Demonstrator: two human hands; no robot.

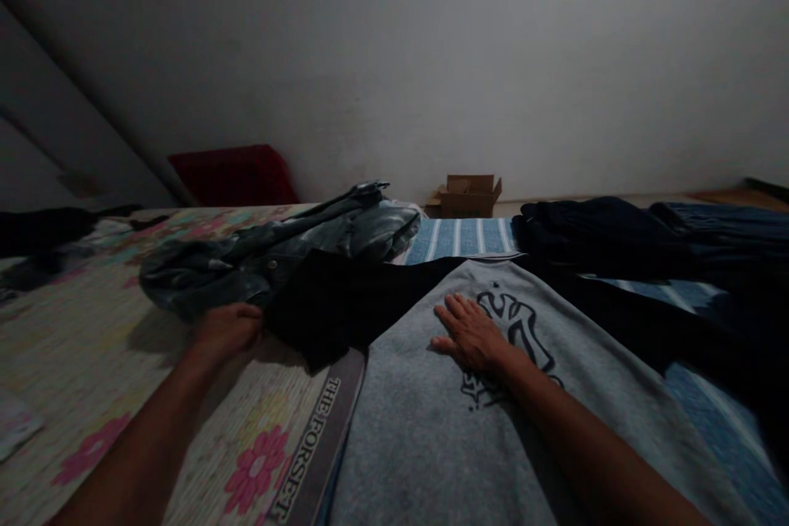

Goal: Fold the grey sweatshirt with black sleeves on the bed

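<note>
A grey sweatshirt with a dark printed logo lies spread flat in front of me. My right hand rests flat on it, fingers stretched out, beside the logo. My left hand is closed on the edge of a black garment that lies across the upper left of the sweatshirt. Just behind the black garment sits a crumpled pair of grey-blue jeans.
A floral bedsheet covers the left side, with a blue striped cloth further back. Dark folded clothes are piled at the right. A small open cardboard box and a red object stand by the white wall.
</note>
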